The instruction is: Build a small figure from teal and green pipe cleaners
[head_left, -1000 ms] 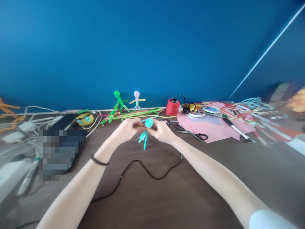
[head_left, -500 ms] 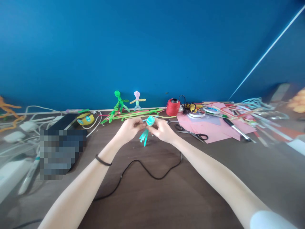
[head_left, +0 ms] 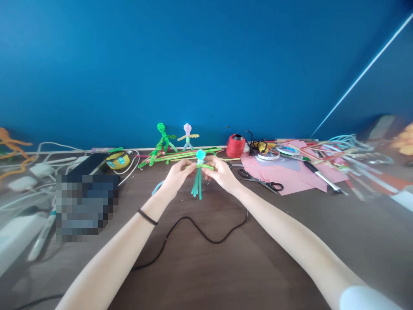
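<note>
Between my two hands is a pipe-cleaner figure (head_left: 200, 156) with a coiled turquoise head and several loose teal strands hanging below it. My left hand (head_left: 179, 173) pinches it from the left, just under the head. From the right, my right hand (head_left: 221, 173) has thumb and fingers closed on its short yellow-green side piece. The figure is upright above the table. Behind my hands stand a green pipe-cleaner figure (head_left: 162, 137) and a smaller pink-and-yellow one (head_left: 187, 137), both near the blue wall. Loose green pipe cleaners (head_left: 180, 156) lie in front of them.
Right of my hands are a red thread spool (head_left: 235, 146), scissors (head_left: 261, 181), pink paper (head_left: 290, 178) and a marker (head_left: 322, 177). A black cable (head_left: 190, 219) curves across the table (head_left: 226, 275). To the left lie a yellow roll (head_left: 118, 161), white chargers (head_left: 41, 169) and a pixelated dark object (head_left: 87, 206).
The figure has tilted upright, so its head now points up and its strands hang straighter. The yellow-green side piece now shows. My left hand has shifted slightly right.
</note>
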{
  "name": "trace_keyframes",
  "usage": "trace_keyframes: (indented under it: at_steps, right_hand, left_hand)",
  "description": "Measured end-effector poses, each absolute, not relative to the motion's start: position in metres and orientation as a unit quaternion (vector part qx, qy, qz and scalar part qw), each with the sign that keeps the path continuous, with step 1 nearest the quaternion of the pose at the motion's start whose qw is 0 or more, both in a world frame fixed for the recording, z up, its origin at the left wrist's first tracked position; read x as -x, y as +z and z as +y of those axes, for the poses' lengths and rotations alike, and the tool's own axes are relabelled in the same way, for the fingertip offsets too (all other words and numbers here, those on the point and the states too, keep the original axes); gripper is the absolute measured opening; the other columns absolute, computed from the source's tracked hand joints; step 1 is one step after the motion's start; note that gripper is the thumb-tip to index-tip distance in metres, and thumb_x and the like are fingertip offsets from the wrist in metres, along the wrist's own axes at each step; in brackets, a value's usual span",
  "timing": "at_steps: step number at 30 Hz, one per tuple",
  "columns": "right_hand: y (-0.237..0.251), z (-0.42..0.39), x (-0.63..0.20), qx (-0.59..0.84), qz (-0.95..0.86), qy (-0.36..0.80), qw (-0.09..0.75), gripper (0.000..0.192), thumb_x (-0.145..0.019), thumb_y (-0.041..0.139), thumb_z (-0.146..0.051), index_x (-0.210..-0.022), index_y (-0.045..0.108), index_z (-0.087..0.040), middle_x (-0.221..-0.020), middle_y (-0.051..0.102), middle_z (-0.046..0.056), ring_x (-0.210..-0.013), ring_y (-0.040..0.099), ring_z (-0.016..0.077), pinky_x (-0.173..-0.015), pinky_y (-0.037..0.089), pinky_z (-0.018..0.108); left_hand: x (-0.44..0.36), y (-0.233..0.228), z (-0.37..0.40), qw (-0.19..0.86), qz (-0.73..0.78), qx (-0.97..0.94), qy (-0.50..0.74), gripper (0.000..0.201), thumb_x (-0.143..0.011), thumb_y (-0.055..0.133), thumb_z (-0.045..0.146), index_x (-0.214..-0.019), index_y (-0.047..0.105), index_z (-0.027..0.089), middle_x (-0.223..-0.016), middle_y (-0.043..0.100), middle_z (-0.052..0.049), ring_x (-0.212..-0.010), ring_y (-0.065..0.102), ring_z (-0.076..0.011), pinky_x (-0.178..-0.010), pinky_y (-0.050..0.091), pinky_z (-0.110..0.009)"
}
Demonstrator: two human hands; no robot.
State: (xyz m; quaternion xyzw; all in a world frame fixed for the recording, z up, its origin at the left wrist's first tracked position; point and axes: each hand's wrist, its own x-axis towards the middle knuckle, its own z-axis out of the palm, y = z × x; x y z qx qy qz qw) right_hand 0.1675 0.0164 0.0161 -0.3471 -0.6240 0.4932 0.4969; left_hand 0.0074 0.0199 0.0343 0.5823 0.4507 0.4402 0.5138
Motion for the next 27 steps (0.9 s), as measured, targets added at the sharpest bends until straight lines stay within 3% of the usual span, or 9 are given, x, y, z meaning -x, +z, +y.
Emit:
trace_keyframes:
  at_steps: [5,13,22,27]
  right_hand:
    - [0.004,0.019,-0.163,0.347,-0.594,0.497,0.529,0.036,-0.07,0.065,-0.036,-0.093,0.045,-0.017,-0.064,0.056,-0.003,-0.05,0.054,0.0097,-0.047,0.043,0.023]
    - [0.001,0.016,-0.16,0.325,-0.575,0.543,0.519,0.035,-0.077,0.055,-0.044,-0.098,0.054,-0.016,-0.063,0.057,-0.001,-0.05,0.055,0.0114,-0.047,0.043,0.025]
    - [-0.001,0.012,-0.157,0.363,-0.596,0.488,0.525,0.032,-0.079,0.054,-0.037,-0.103,0.056,-0.016,-0.047,0.044,-0.006,-0.038,0.037,0.0066,-0.037,0.026,0.021]
    - [-0.008,0.01,-0.146,0.345,-0.528,0.54,0.557,0.033,-0.076,0.055,-0.04,-0.101,0.055,-0.019,-0.064,0.049,-0.003,-0.051,0.046,0.0084,-0.043,0.038,0.022]
  left_hand:
    - [-0.013,0.014,0.02,0.606,0.376,-0.511,0.48,0.034,-0.06,0.072,0.032,-0.081,0.052,0.015,-0.073,0.063,0.0,-0.072,0.061,-0.0147,-0.074,0.046,-0.031]
    - [-0.018,0.006,0.019,0.608,0.352,-0.498,0.508,0.027,-0.064,0.07,0.027,-0.082,0.057,0.012,-0.071,0.061,-0.001,-0.064,0.058,-0.0131,-0.065,0.045,-0.028]
    - [-0.027,0.0,0.014,0.672,0.329,-0.418,0.516,0.021,-0.065,0.068,0.025,-0.078,0.058,0.013,-0.062,0.06,0.0,-0.053,0.056,-0.0088,-0.05,0.044,-0.02]
    - [-0.027,0.001,0.014,0.718,0.323,-0.355,0.505,0.018,-0.065,0.068,0.021,-0.076,0.057,0.013,-0.062,0.058,0.001,-0.049,0.054,-0.0082,-0.042,0.042,-0.018]
